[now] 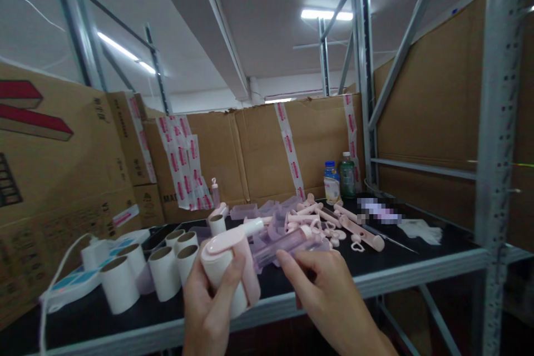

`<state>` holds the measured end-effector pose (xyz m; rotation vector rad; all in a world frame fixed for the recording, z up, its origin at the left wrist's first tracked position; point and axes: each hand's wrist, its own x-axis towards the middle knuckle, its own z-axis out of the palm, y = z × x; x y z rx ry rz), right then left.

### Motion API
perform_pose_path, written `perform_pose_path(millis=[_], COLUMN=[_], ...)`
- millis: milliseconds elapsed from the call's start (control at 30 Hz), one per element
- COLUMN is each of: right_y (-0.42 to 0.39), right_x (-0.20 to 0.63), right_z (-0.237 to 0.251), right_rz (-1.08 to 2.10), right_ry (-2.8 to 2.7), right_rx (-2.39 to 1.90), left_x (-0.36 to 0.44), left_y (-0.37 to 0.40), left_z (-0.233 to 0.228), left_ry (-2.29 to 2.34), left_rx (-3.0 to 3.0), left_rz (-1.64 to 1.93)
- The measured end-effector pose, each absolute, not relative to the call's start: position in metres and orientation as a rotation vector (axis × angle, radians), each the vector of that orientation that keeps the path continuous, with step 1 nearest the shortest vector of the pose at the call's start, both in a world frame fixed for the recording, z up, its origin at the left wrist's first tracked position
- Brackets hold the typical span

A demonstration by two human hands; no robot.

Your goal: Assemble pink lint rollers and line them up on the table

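My left hand (214, 295) is wrapped around a pink lint roller (248, 267) with a white paper roll (217, 267) on it, its short pink neck pointing up and right. Just right of it, my right hand (319, 278) is closed, fingers curled under and thumb stretched toward the roller. What those fingers hold, if anything, is hidden. Behind the thumb lies a see-through purple tube-shaped piece (279, 247); whether the thumb touches it I cannot tell. Beyond both hands spreads a pile of pink plastic handles (308, 214) and purple covers (246, 211).
Several white paper rolls (120, 286) stand upright at left, beside a white and blue power strip (75, 286). At the back right stand a blue-capped bottle (331, 183) and a green bottle (347, 175). A screwdriver-like rod (394, 240) lies near white crumpled material (421, 232). A metal shelf edge (425, 267) runs in front.
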<state>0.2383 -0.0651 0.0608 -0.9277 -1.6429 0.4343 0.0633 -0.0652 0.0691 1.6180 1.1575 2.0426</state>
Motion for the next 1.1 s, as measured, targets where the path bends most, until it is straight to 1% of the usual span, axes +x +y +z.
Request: perform_pose_path(millis=[100, 200, 333, 467, 567, 700, 867, 1100], right_y=[-0.084, -0.090, -0.084, -0.081, -0.083, -0.082, -0.078, -0.096], right_x=[0.233, 0.219, 0.203, 0.199, 0.201, 0.205, 0.208, 0.224], right_z=[0.070, 0.070, 0.059, 0.052, 0.052, 0.055, 0.057, 0.070], right_rz=[0.140, 0.055, -0.029, -0.134, -0.116, -0.059, 0.130, 0.283], right_ry=[-1.598, -1.623, -1.595, -1.516, -1.525, -1.601, -1.743, -1.909], right_rx=[-0.668, -0.464, -0.436, -0.489, -0.562, -0.647, -0.758, -0.745], left_x=[0.045, 0.038, 0.038, 0.045, 0.050, 0.052, 0.052, 0.045], left_y=[-0.080, -0.089, -0.087, -0.084, -0.083, -0.078, -0.074, -0.080], left_z=[0.067, 0.056, 0.040, 0.037, 0.038, 0.037, 0.038, 0.050], left_ry=[1.247, 1.271, 1.300, 1.221, 1.160, 1.049, 0.973, 0.940], left_rx=[2.107, 2.513, 2.818, 2.984, 3.048, 3.182, 3.242, 3.202], left_rz=[1.841, 1.664, 1.719, 1.592, 1.576, 1.652, 1.575, 1.571])
